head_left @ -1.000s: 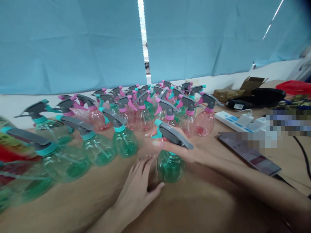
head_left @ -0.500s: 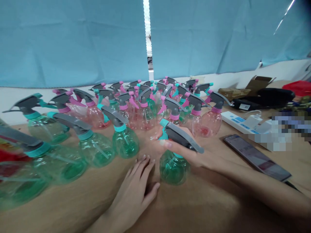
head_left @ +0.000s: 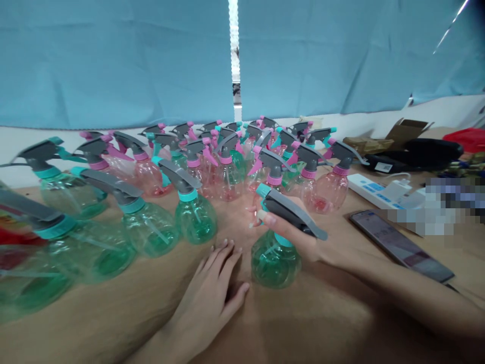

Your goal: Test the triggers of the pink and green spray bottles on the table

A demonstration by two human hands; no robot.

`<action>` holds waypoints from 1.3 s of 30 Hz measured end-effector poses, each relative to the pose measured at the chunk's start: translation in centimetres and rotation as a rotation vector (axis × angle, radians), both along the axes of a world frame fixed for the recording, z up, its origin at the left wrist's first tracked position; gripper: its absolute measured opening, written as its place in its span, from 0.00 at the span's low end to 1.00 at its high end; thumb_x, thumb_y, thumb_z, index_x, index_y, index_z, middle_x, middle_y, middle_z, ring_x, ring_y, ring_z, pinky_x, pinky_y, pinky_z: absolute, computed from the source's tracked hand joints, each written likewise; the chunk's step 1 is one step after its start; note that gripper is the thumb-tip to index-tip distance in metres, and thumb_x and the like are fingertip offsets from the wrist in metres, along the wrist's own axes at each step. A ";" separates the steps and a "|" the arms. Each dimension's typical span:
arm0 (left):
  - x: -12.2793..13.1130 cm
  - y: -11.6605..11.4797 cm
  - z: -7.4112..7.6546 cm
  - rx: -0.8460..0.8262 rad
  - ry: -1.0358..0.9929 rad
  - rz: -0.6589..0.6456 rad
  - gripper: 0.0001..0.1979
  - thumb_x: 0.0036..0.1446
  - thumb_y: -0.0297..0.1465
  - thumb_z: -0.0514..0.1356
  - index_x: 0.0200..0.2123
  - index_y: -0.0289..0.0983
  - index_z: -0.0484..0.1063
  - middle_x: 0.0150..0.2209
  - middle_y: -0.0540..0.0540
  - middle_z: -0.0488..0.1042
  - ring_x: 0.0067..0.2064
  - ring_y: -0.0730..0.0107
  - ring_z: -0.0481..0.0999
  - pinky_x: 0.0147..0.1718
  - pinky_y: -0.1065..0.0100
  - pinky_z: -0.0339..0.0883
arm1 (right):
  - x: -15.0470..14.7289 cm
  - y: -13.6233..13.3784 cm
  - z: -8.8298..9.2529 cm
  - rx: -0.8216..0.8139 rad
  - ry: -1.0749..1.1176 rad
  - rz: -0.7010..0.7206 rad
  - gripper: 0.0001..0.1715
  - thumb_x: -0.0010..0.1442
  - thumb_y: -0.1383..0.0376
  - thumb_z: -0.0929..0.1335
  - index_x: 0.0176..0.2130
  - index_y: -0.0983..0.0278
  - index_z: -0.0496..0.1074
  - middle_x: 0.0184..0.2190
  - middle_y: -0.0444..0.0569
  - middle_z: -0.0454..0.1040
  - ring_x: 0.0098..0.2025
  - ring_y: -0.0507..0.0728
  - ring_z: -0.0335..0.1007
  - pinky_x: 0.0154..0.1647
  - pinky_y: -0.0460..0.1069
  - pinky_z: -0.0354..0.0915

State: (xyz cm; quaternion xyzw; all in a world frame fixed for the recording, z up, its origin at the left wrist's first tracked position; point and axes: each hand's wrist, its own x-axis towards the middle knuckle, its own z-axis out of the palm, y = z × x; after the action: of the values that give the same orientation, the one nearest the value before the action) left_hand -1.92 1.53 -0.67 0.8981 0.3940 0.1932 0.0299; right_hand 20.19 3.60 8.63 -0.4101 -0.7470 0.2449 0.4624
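A green spray bottle (head_left: pixel 276 263) with a grey and turquoise head stands upright near the middle of the wooden table (head_left: pixel 303 323). My right hand (head_left: pixel 290 225) is wrapped round its neck and head, with the thumb towards the nozzle side. To the left of that bottle my left hand (head_left: pixel 214 288) lies palm down on the tabletop, fingers spread, holding nothing. Just beyond its fingertips stands another green spray bottle (head_left: pixel 196 220). A pink spray bottle (head_left: pixel 273 169) is behind the held one.
Several green bottles (head_left: pixel 149 230) stand at the left, and several pink ones (head_left: pixel 227 177) fill the back. At the right lie a phone (head_left: pixel 397 245), a power strip (head_left: pixel 373 189) and an open cardboard box (head_left: pixel 407 129). Behind hangs a blue cloth (head_left: pixel 303 60).
My right hand and the bottle it grips have shifted slightly to the right, and the bottle's head is tilted a little differently. My left hand has stayed in place.
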 end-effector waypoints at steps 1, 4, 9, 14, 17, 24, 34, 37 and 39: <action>0.0 0.0 0.0 0.002 0.003 0.000 0.26 0.63 0.39 0.54 0.61 0.37 0.58 0.61 0.38 0.63 0.62 0.50 0.61 0.57 0.48 0.58 | 0.0 0.0 0.0 -0.003 -0.003 0.002 0.25 0.60 0.44 0.61 0.24 0.59 0.66 0.22 0.44 0.61 0.26 0.53 0.59 0.26 0.48 0.62; 0.1 0.0 0.1 0.002 0.015 -0.002 0.25 0.63 0.38 0.54 0.61 0.36 0.58 0.61 0.37 0.63 0.62 0.49 0.62 0.57 0.48 0.58 | 0.1 0.0 0.2 -0.041 -0.011 0.049 0.20 0.61 0.47 0.62 0.29 0.58 0.69 0.24 0.43 0.65 0.27 0.53 0.62 0.28 0.49 0.63; 0.1 0.0 0.1 -0.010 0.032 0.001 0.25 0.63 0.38 0.54 0.60 0.35 0.59 0.61 0.36 0.63 0.62 0.50 0.62 0.57 0.48 0.58 | -0.2 -0.1 0.5 -0.123 0.077 0.147 0.14 0.59 0.50 0.66 0.39 0.55 0.70 0.34 0.45 0.73 0.36 0.56 0.70 0.37 0.51 0.67; 0.1 0.0 0.0 -0.027 0.020 0.009 0.25 0.63 0.37 0.54 0.62 0.38 0.58 0.62 0.38 0.62 0.62 0.51 0.61 0.57 0.49 0.57 | -0.3 0.0 -0.1 -0.168 0.139 0.161 0.10 0.60 0.55 0.67 0.40 0.57 0.70 0.38 0.44 0.74 0.38 0.55 0.71 0.40 0.50 0.68; 0.1 0.0 0.0 -0.025 0.004 0.006 0.25 0.62 0.37 0.54 0.61 0.37 0.58 0.61 0.38 0.63 0.62 0.50 0.62 0.57 0.48 0.57 | -0.2 0.1 -0.5 -0.181 0.155 0.170 0.10 0.60 0.57 0.67 0.42 0.57 0.69 0.38 0.44 0.73 0.38 0.53 0.70 0.43 0.50 0.67; 0.2 0.0 0.2 -0.021 0.025 0.002 0.25 0.63 0.37 0.54 0.60 0.35 0.59 0.61 0.37 0.63 0.62 0.50 0.61 0.57 0.49 0.57 | -0.1 0.2 -1.0 -0.194 0.200 0.204 0.13 0.60 0.55 0.67 0.44 0.58 0.68 0.38 0.44 0.72 0.39 0.53 0.69 0.45 0.51 0.66; 0.2 -0.1 0.3 -0.028 0.045 0.014 0.25 0.63 0.38 0.54 0.60 0.35 0.59 0.62 0.37 0.62 0.62 0.52 0.60 0.58 0.50 0.56 | -0.2 0.2 -1.1 -0.198 0.151 0.156 0.15 0.60 0.54 0.66 0.44 0.57 0.69 0.31 0.43 0.70 0.35 0.54 0.69 0.38 0.50 0.66; 0.2 -0.1 0.3 -0.015 0.063 0.007 0.25 0.63 0.38 0.53 0.60 0.34 0.60 0.62 0.36 0.62 0.62 0.51 0.60 0.57 0.49 0.57 | -0.2 0.3 -1.1 -0.176 0.149 0.147 0.14 0.60 0.54 0.66 0.43 0.57 0.69 0.29 0.42 0.69 0.33 0.53 0.67 0.35 0.49 0.65; 0.2 -0.1 0.4 -0.003 0.090 0.002 0.24 0.64 0.38 0.53 0.60 0.34 0.60 0.62 0.36 0.61 0.62 0.50 0.60 0.57 0.49 0.58 | -0.2 0.3 -1.2 -0.161 0.161 0.154 0.13 0.60 0.54 0.67 0.43 0.57 0.70 0.29 0.42 0.67 0.32 0.52 0.66 0.34 0.48 0.64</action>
State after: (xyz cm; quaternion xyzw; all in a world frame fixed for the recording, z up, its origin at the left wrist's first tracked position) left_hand -1.68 1.41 -0.27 0.9054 0.3962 0.1522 0.0136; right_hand 20.00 3.93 7.39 -0.3662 -0.7146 0.3711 0.4664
